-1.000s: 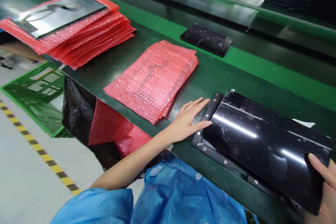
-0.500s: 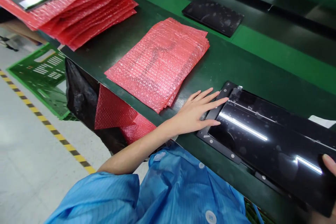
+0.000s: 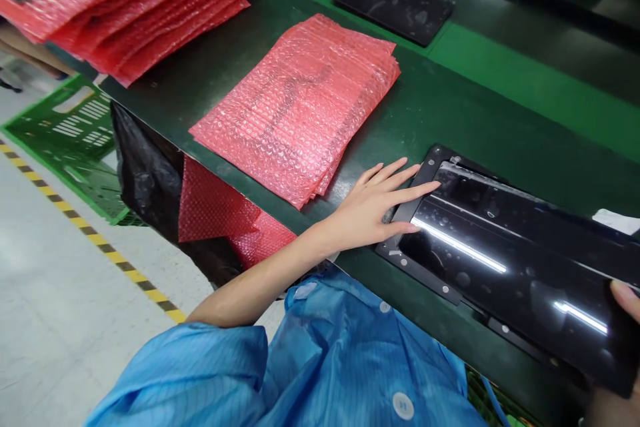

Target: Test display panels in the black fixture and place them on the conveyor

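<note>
A glossy black panel (image 3: 505,260) lies tilted over a black metal frame (image 3: 425,167) with screw holes, near the front edge of the dark green table (image 3: 440,107). My left hand (image 3: 375,203) rests flat with its fingers stretched out on the panel's left end and the frame corner. My right hand (image 3: 623,320) shows only in part at the right edge, thumb on top of the panel's right end, gripping it.
A stack of red bubble-wrap bags (image 3: 305,103) lies just left of my left hand. A taller pile of wrapped items (image 3: 130,7) sits at the far left. Another black panel (image 3: 393,3) lies on the green belt behind. A green crate (image 3: 65,140) stands on the floor.
My left hand has slid right, from beside the frame onto the panel's left end. The view has dropped and shifted, and the panel now lies flatter.
</note>
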The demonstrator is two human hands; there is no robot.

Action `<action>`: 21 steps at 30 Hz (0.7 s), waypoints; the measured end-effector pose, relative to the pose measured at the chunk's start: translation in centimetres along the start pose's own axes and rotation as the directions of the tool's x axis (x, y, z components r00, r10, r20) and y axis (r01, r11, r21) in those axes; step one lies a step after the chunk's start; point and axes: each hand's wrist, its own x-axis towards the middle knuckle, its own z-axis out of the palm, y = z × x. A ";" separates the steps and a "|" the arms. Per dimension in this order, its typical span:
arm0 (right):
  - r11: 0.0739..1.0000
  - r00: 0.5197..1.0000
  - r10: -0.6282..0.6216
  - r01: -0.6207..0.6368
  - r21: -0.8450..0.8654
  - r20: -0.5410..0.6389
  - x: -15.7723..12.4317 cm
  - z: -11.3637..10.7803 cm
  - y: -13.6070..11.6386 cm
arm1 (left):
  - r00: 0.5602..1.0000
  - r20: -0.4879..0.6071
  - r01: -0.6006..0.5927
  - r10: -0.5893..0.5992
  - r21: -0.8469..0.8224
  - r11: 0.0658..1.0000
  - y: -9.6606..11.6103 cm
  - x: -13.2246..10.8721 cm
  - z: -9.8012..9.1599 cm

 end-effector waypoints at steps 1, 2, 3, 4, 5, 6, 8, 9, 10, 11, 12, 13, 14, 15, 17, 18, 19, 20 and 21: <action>0.992 0.993 0.103 -0.098 0.072 -0.063 0.4 0.0 0.1 | 1.000 0.001 -0.001 0.001 0.007 1.000 0.0 0.0 0.0; 0.972 0.972 0.203 -0.186 0.144 -0.119 0.7 0.0 0.1 | 1.000 0.003 0.000 0.000 0.012 1.000 0.0 0.0 0.0; 0.950 0.949 0.275 -0.244 0.196 -0.152 0.9 0.1 0.1 | 1.000 0.003 0.001 -0.001 0.017 1.000 0.1 0.0 0.1; 0.940 0.939 0.303 -0.266 0.214 -0.163 0.9 0.1 0.1 | 1.000 0.005 0.000 -0.001 0.021 1.000 0.1 0.0 0.1; 0.941 0.941 0.301 -0.266 0.211 -0.157 0.9 0.2 0.0 | 1.000 0.006 -0.001 0.001 0.023 1.000 0.1 0.0 0.2; 0.947 0.949 0.283 -0.253 0.198 -0.141 0.8 0.3 -0.2 | 1.000 0.008 -0.004 0.004 0.024 1.000 0.1 0.0 0.2; 0.964 0.965 0.231 -0.210 0.160 -0.124 0.4 0.5 -0.8 | 1.000 0.016 -0.013 0.013 0.025 1.000 0.2 0.0 0.3; 0.969 0.968 0.217 -0.198 0.145 -0.125 0.2 0.6 -1.1 | 1.000 0.019 -0.018 0.017 0.025 1.000 0.3 -0.1 0.4; 0.971 0.968 0.214 -0.196 0.134 -0.132 0.0 0.7 -1.4 | 1.000 0.022 -0.021 0.021 0.027 0.999 0.3 -0.1 0.4; 0.970 0.965 0.222 -0.205 0.128 -0.137 -0.1 0.7 -1.6 | 0.999 0.023 -0.025 0.024 0.031 0.999 0.3 -0.1 0.5; 0.967 0.961 0.238 -0.220 0.130 -0.144 -0.1 0.8 -1.9 | 0.999 0.023 -0.027 0.026 0.036 0.999 0.3 0.0 0.5; 0.961 0.954 0.260 -0.240 0.137 -0.150 0.0 0.8 -2.2 | 0.999 0.023 -0.028 0.027 0.041 0.999 0.3 0.0 0.5; 0.953 0.945 0.285 -0.262 0.151 -0.159 0.1 0.8 -2.5 | 0.999 0.022 -0.030 0.029 0.046 0.998 0.3 0.0 0.5; 0.944 0.936 0.310 -0.284 0.166 -0.164 0.2 0.8 -2.8 | 0.999 0.023 -0.031 0.030 0.052 0.998 0.3 0.0 0.5; 0.921 0.915 0.368 -0.335 0.200 -0.162 0.4 0.9 -3.5 | 0.999 0.027 -0.030 0.028 0.066 0.997 0.3 0.0 0.5; 0.905 0.903 0.401 -0.366 0.216 -0.153 0.5 0.9 -3.9 | 0.999 0.028 -0.028 0.026 0.073 0.997 0.3 0.0 0.4; 0.889 0.890 0.433 -0.397 0.227 -0.142 0.6 0.9 -4.2 | 0.999 0.027 -0.028 0.026 0.079 0.997 0.3 0.0 0.4; 0.873 0.876 0.463 -0.425 0.239 -0.133 0.6 1.0 -4.4 | 0.999 0.027 -0.027 0.024 0.083 0.996 0.4 0.0 0.4; 0.858 0.862 0.490 -0.450 0.250 -0.128 0.6 1.0 -4.6 | 0.999 0.027 -0.024 0.022 0.086 0.996 0.4 0.0 0.4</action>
